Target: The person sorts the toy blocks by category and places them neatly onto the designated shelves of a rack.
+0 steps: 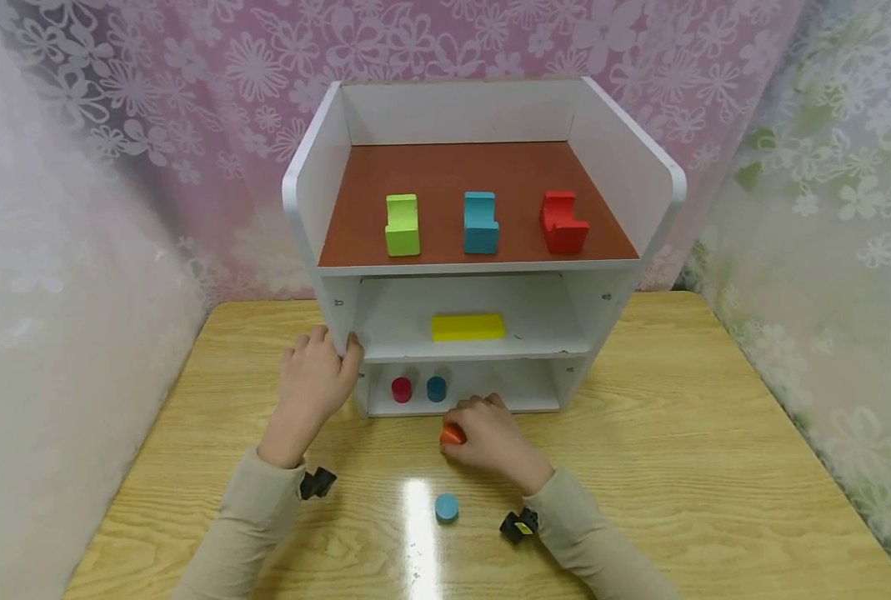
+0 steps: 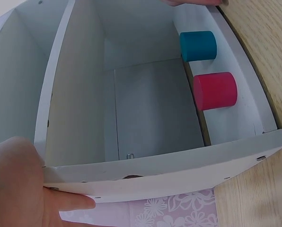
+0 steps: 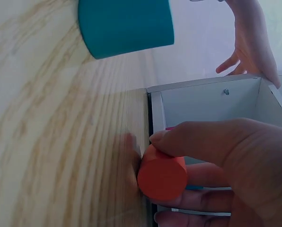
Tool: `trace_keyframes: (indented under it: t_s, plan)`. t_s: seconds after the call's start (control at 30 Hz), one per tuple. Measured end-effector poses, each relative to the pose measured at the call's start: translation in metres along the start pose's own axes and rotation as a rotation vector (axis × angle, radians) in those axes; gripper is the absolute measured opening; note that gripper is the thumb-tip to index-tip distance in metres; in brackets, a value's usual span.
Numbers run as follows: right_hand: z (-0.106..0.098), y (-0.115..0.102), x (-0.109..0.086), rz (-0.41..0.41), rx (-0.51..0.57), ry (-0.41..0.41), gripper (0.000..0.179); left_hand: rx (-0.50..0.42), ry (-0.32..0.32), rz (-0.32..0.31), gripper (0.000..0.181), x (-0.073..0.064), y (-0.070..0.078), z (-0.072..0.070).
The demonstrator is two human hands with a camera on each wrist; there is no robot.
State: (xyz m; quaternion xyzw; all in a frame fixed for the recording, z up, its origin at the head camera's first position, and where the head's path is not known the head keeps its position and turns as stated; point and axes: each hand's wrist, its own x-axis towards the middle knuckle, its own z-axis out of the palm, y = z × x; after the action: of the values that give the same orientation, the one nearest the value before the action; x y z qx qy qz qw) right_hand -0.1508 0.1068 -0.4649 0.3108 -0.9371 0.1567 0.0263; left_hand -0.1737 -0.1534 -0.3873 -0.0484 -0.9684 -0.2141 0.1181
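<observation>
A small white shelf unit (image 1: pixel 588 304) stands on the table. My left hand (image 1: pixel 316 375) grips the front edge of its left side panel, thumb on one side and fingers round the outside. Just in front of the bottom shelf, my right hand (image 1: pixel 490 437) pinches an orange cylinder block (image 3: pixel 162 176) between thumb and fingers, close over the tabletop. A red cylinder block (image 1: pixel 402 389) and a blue cylinder block (image 1: pixel 436 388) stand side by side on the bottom shelf, left of the right hand. Nearer the front, a lighter blue cylinder block (image 1: pixel 447 507) sits on the table.
On the middle shelf lies a yellow rectangular block (image 1: pixel 468 327). The brown top holds a green chair-shaped block (image 1: pixel 402 225), a blue chair-shaped block (image 1: pixel 481 223) and a red chair-shaped block (image 1: pixel 563 223). Flowered curtains (image 1: pixel 445 42) hang behind the wooden table (image 1: pixel 715 467).
</observation>
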Motion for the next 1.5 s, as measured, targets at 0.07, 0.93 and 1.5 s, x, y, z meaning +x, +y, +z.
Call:
trace_keyframes:
  t_s: [0.07, 0.93, 1.5]
  plan:
    - [-0.001, 0.0, 0.0, 0.002, 0.004, -0.004, 0.016, 0.0, -0.004, -0.004, 0.055, 0.0, 0.0, 0.0]
    - [-0.034, 0.013, -0.003, 0.006, 0.173, 0.121, 0.024, 0.044, 0.02, 0.058, 0.052, 0.002, -0.002, -0.005]
    - [-0.037, 0.033, -0.001, 0.133, 0.413, 0.225, 0.024, 0.087, -0.024, 0.104, 0.056, 0.007, -0.006, -0.008]
